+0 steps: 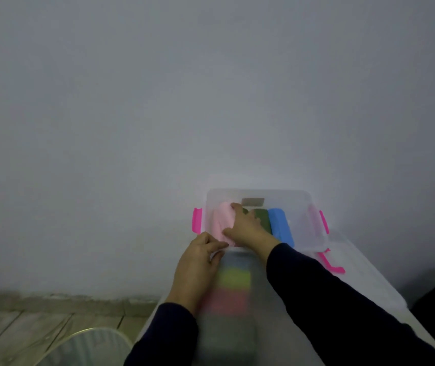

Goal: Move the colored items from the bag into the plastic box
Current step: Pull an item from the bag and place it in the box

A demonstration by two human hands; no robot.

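The clear plastic box (260, 195), with pink latches (197, 220) on its short sides, sits at the far end of the white counter (364, 276), close to the wall. Inside it three colored items lie side by side: a pink item (221, 220) at the left end, a dark green item (262, 216) in the middle and a blue item (279, 225) to its right, with the right end of the box unfilled. The right hand (245, 228) reaches over the near rim and lies on the pink item, fingers spread and curved over its top with the thumb against its near side; it seems to be pressing or settling the piece into place, though a firm grip cannot be confirmed. The left hand (197, 262) pinches the near left edge of the translucent bag (232, 313), which lies on the counter just in front of the box; through its cloudy film show a yellow-green item (234, 280), a red item (228, 301) and a darker one nearer the person. The pieces look soft, light and cloth-like, so they should compress and not slip; each is probably best taken across its middle with the whole hand. The bag is limp and slick and likely needs its mouth held open.
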